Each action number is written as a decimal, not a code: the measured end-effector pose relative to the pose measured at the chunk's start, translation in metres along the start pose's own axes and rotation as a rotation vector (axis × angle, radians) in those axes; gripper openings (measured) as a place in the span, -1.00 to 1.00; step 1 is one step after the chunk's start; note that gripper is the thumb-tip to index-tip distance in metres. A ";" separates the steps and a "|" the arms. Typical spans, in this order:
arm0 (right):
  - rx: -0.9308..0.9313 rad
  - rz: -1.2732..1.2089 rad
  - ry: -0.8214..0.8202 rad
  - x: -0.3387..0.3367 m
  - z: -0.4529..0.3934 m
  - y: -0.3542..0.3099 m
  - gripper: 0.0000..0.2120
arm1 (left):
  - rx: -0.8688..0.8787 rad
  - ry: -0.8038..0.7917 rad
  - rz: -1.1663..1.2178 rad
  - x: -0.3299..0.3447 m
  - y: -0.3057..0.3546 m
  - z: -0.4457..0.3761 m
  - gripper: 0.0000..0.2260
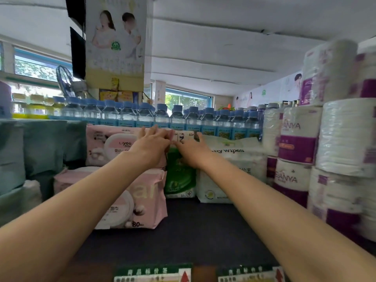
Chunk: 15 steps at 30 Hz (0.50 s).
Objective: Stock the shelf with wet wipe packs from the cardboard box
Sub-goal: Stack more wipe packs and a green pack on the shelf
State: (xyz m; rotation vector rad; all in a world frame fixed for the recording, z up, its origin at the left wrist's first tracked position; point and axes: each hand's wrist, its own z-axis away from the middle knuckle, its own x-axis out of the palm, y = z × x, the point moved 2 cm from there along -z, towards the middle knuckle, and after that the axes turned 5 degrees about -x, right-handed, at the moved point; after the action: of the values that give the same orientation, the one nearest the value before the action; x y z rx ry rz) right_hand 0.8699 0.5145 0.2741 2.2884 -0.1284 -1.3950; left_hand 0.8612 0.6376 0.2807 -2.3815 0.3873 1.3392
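- Both hands reached deep onto shelf [193,231], side by side, nearly touching.
- L hand [151,146]: fingers laid over top edge of upper pink pack [107,147].
- R hand [190,152]: pressed on green pack [180,180], upright betw. pink stack & white wipes pack [227,169]; grip can't be told.
- Bottles [162,117] lined behind; paper rolls [345,139] stacked at rt.

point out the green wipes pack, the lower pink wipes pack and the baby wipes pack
green wipes pack [180,176], head view, front face
lower pink wipes pack [150,204], head view, front face
baby wipes pack [244,159], head view, upper front
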 end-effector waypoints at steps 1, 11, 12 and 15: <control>0.027 -0.038 0.009 -0.007 0.011 0.002 -0.60 | -0.001 0.030 0.039 -0.002 0.005 0.004 -0.62; 0.464 -0.086 -0.179 -0.085 0.243 0.002 -0.76 | 0.477 0.132 0.432 -0.033 0.137 0.103 -0.75; 0.501 -0.124 -0.257 -0.088 0.280 -0.011 -0.80 | 0.565 0.128 0.478 -0.035 0.161 0.124 -0.74; 0.677 -0.153 -0.577 -0.098 0.393 -0.055 -0.86 | 0.852 0.053 0.557 -0.036 0.236 0.207 -0.75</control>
State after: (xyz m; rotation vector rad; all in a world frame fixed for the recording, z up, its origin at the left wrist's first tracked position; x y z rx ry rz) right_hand 0.4748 0.4641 0.1800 2.3269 -0.7132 -2.3422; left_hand 0.5893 0.5234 0.1684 -1.6276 1.3915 0.9931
